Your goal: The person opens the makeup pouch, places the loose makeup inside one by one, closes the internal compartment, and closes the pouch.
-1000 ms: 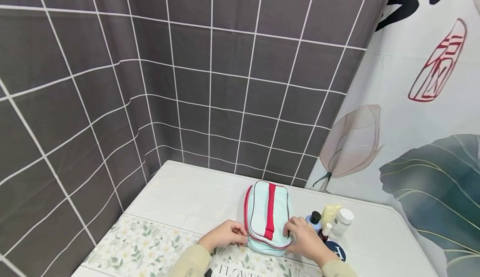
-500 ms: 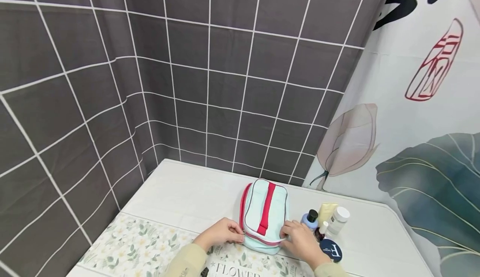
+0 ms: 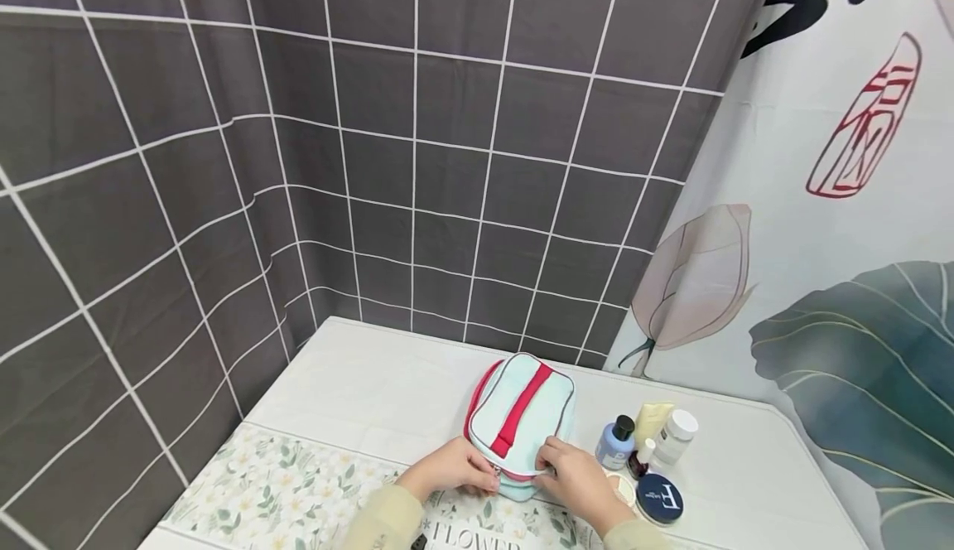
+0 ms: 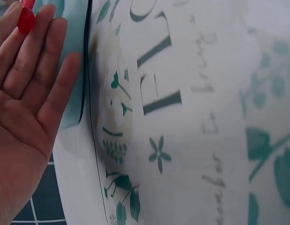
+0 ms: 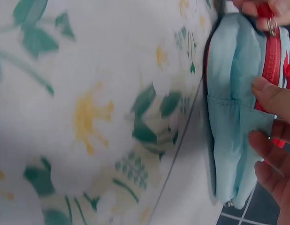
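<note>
A light-blue toiletry bag [image 3: 495, 417] with a red strap handle and red zipper lies on the table. At its front left corner, my left hand [image 3: 458, 469] pinches the red zipper pull [image 4: 26, 21] between thumb and index finger, the other fingers extended. My right hand [image 3: 574, 477] grips the bag's front right edge. In the right wrist view, thumb and fingers of the right hand [image 5: 276, 131] pinch the fabric beside the red zipper [image 5: 272, 58], and the left hand's fingertips [image 5: 281, 9] hold the metal-ringed pull.
Right of the bag stand a blue bottle [image 3: 615, 442] with a black cap, a pale yellow tube [image 3: 652, 419], a white jar [image 3: 676, 436] and a small dark bottle with a white cap [image 3: 643, 456]. A dark-blue round case [image 3: 660, 498] lies in front. Floral cloth [image 3: 298, 484] covers the table's front.
The bag has turned clockwise and shifted slightly left. The left hand has moved a little right along its front with the zipper pull; the right hand has moved left with the bag's edge.
</note>
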Tool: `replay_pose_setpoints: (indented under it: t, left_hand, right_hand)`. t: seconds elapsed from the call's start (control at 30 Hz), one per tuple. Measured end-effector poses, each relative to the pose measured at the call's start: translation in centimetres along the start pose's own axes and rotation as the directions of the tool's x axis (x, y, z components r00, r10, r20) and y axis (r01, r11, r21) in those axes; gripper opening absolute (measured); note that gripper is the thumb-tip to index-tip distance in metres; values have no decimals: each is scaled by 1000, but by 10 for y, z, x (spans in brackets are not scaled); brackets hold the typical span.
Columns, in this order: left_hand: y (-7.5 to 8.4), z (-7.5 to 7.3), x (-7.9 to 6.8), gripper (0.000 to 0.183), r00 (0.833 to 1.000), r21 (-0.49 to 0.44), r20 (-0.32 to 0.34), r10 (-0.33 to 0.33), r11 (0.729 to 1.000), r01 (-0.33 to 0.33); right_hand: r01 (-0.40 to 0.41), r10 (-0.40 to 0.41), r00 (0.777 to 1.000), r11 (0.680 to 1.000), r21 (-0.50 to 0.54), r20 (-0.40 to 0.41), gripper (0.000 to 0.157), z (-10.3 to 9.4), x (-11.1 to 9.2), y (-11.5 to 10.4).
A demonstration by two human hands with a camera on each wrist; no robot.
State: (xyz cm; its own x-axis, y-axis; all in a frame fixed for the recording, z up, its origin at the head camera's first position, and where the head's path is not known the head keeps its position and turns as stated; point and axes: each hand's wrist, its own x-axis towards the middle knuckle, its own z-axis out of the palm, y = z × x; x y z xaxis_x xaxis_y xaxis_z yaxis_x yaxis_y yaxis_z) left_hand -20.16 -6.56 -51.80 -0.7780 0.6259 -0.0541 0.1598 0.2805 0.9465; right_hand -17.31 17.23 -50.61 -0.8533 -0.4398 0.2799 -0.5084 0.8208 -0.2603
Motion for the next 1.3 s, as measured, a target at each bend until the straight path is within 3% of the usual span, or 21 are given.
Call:
replay_pose_setpoints:
  t: [0.17,0.37,0.6,0.9,1.13,1.2,1.3]
  left_hand:
    - [1,1,0,10,1000,-25,11,-23,999,23]
    - [2,-2,-2,10,1000,-55,11,-27,998,28]
    - [6,-2,-1,11,999,-36,46,-24,999,26]
    - [16,13,6,14,999,-18,31,-21,1000,22]
    - [17,27,7,15,995,-74,-16,-96,993,94]
    - [17,29,5,17,995,-92,8,-103,990,103]
    - [19,23,1,24,987,-107,122,-107,987,120]
  right_hand:
    - [20,-20,1000,998,58,-2,23,-1,1,6]
    - [-42,41,999,999,-14,-30,19,-2,3,16]
    - [-104,102,993,994,-32,-51,23,1,10,4]
    - [-10,7,994,1000,-25,-109,20,7,23,-10]
    - [29,-30,995,1000,-6,-97,21,9,23,-13]
    - [40,-40,995,999,-1,-87,21,9,21,-11]
    - [66,-64,994,998,18,-88,23,6,16,-2]
